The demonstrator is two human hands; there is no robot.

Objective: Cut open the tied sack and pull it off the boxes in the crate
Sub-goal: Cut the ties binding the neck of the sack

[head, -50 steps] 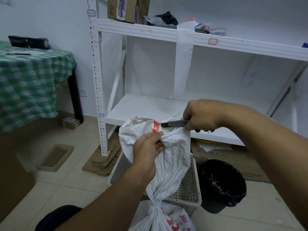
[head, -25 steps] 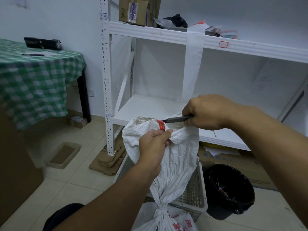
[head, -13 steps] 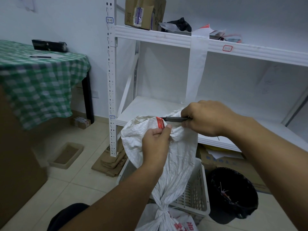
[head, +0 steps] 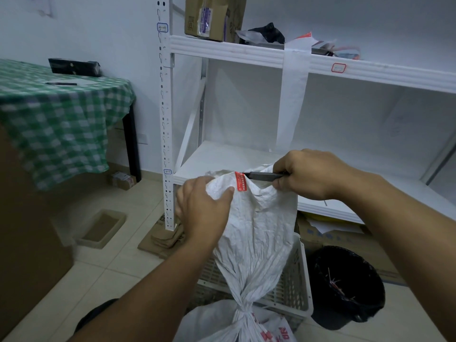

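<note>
A white woven sack [head: 256, 233] is pulled up in front of me, tied in a knot [head: 243, 311] low down, with a red label [head: 241, 181] at its top edge. My left hand [head: 202, 208] grips the sack's top left part, just left of the label. My right hand [head: 308, 174] holds a dark knife [head: 261, 176] whose tip touches the sack beside the red label. The sack's lower bulge with red print [head: 278, 332] sits at the frame's bottom. A pale slotted crate [head: 296, 280] stands behind the sack. No boxes are visible.
A white metal shelf rack [head: 222, 53] stands straight ahead, with cardboard boxes on its upper board. A black bin [head: 345, 287] sits right of the crate. A table with green checked cloth [head: 56, 119] is on the left. Flattened cardboard [head: 162, 240] lies on the tiled floor.
My left hand has shifted left along the sack's top, from beneath the red label to beside it, uncovering the label. The knife stays at the label. The view has drifted slightly.
</note>
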